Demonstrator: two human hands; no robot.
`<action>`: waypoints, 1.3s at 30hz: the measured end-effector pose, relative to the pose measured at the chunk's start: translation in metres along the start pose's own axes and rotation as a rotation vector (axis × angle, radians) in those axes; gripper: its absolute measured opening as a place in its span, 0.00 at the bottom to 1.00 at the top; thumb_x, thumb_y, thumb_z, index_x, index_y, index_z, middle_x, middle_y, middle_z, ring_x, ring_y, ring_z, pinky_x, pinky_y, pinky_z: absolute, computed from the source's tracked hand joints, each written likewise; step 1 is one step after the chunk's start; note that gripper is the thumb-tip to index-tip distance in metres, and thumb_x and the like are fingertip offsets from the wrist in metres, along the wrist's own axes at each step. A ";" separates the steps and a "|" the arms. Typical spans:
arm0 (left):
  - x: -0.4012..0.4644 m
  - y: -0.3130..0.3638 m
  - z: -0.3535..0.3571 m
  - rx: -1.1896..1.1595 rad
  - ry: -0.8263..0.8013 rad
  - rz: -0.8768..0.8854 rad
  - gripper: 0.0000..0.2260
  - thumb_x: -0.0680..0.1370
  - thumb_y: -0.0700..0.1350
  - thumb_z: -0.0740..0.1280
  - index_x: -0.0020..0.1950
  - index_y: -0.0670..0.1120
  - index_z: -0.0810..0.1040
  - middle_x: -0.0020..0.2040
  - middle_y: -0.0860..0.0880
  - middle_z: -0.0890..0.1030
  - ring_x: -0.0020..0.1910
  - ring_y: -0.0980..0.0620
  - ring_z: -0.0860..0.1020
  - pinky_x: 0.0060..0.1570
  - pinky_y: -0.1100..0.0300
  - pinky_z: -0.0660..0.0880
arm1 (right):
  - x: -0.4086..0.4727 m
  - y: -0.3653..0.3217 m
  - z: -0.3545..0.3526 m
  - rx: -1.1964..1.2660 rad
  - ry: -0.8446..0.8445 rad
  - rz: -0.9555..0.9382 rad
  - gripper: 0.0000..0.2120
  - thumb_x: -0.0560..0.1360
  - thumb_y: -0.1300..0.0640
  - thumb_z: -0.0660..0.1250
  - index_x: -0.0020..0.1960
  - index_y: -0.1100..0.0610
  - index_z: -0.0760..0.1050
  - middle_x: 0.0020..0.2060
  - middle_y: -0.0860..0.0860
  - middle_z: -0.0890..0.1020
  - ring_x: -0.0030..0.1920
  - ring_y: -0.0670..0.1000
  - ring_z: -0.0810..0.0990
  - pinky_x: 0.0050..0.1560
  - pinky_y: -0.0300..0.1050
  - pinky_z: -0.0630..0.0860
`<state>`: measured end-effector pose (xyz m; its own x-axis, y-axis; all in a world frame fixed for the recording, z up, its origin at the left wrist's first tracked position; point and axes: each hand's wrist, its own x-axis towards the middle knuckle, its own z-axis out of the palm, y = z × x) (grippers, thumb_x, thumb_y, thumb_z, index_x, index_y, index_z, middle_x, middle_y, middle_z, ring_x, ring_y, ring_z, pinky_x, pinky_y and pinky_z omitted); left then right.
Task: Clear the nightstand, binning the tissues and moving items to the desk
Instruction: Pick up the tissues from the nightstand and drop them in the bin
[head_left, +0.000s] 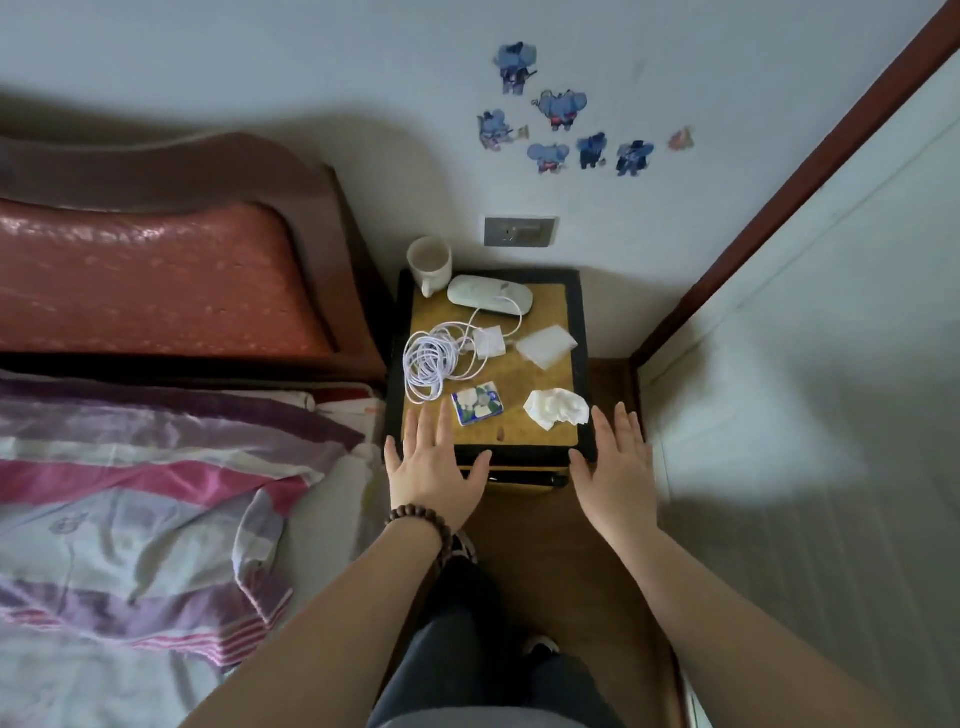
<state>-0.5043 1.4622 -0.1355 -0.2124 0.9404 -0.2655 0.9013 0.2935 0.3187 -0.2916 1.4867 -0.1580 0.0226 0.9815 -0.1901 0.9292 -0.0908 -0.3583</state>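
The small nightstand (558, 304) has a yellow top with a dark rim. On it stand a white mug (428, 262) at the back left and a white oval case (490, 294) beside it. A coiled white cable (431, 361) with its white charger block (489, 341) lies at the left. A flat tissue (546, 345) sits mid-right, and a crumpled tissue (556, 409) lies at the front right. A small blue flowered packet (478, 404) is at the front middle. My left hand (434, 462) hovers flat over the front left edge, holding nothing. My right hand (618, 460) is spread over the front right corner.
A bed (156, 467) with a striped purple and pink cover and a red padded headboard (150, 280) is close on the left. A white wall panel with brown trim (779, 208) runs along the right. A wall socket (519, 231) sits behind the nightstand. Brown floor (535, 545) lies in front.
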 end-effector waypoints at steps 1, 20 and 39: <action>0.015 0.000 0.000 -0.001 -0.011 0.021 0.36 0.75 0.66 0.53 0.77 0.51 0.45 0.79 0.49 0.49 0.76 0.51 0.43 0.73 0.44 0.44 | 0.010 -0.002 0.004 0.003 -0.009 0.018 0.29 0.78 0.46 0.59 0.75 0.51 0.55 0.77 0.54 0.53 0.77 0.54 0.47 0.75 0.57 0.50; 0.118 0.014 0.083 0.099 -0.153 0.146 0.35 0.76 0.64 0.53 0.77 0.50 0.45 0.78 0.50 0.50 0.76 0.53 0.44 0.74 0.46 0.47 | 0.117 0.005 0.117 -0.073 -0.107 -0.043 0.27 0.75 0.50 0.66 0.72 0.50 0.63 0.73 0.55 0.64 0.73 0.57 0.61 0.71 0.50 0.60; 0.247 0.124 0.154 0.161 -0.136 0.262 0.44 0.72 0.69 0.58 0.76 0.50 0.38 0.78 0.46 0.49 0.77 0.46 0.47 0.70 0.49 0.44 | 0.168 0.082 0.034 0.194 0.181 0.044 0.20 0.73 0.60 0.69 0.65 0.57 0.74 0.58 0.57 0.77 0.58 0.57 0.76 0.49 0.45 0.77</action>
<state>-0.3866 1.7050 -0.3015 0.0771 0.9455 -0.3163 0.9689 0.0038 0.2473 -0.2238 1.6387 -0.2506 0.1429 0.9885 -0.0489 0.8382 -0.1471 -0.5251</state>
